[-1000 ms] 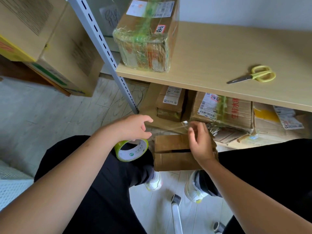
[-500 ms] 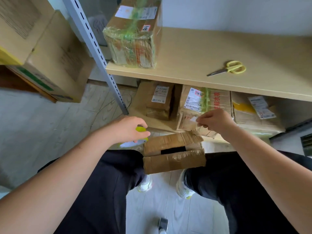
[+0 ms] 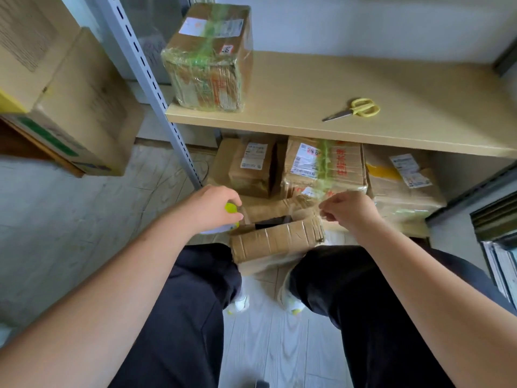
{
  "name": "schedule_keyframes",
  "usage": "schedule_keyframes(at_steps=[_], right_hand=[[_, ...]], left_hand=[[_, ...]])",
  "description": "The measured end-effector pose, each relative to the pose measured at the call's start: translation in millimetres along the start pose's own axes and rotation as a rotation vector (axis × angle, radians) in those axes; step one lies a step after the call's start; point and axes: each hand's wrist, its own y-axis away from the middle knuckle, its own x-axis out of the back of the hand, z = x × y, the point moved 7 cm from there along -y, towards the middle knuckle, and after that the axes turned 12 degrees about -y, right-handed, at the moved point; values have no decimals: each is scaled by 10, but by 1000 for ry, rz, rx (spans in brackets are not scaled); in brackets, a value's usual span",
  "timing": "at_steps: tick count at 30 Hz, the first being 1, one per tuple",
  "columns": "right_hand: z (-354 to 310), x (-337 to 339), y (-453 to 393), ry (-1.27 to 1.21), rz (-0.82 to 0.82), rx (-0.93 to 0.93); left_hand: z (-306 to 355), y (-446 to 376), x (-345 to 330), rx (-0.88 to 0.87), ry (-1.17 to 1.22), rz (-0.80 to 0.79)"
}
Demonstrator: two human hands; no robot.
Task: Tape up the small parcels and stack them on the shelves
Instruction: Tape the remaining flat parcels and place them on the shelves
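While propped on the knees so both hands stay free, parcel (image 3: 275, 233), flaps ajar, below the shelf (image 3: 321, 127); left hand (image 3: 215, 208) curled round the tape roll (image 3: 231, 210), right hand (image 3: 347, 207) fingers pinching the stretched-out tape end.

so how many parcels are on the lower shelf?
3 visible: left parcel, green-taped middle parcel and right parcel, side by side under the upper shelf board. More may be hidden behind them.
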Motion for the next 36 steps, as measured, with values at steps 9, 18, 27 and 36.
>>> schedule_keyframes(at_steps=[9, 18, 27, 36], right_hand=[[-122, -198, -262, 240, -117, -33], [7, -509, -233, 470, -520, -372], [223, -371, -448, 256, -385, -287], [408, -323, -460, 94, -477, -369]], left_hand=[[-144, 84, -184, 87, 151, -150], [-139, -311, -257, -61, -56, -410], [-20, -466, -502, -162, 41, -533], [213, -492, -725, -243, -159, -572]])
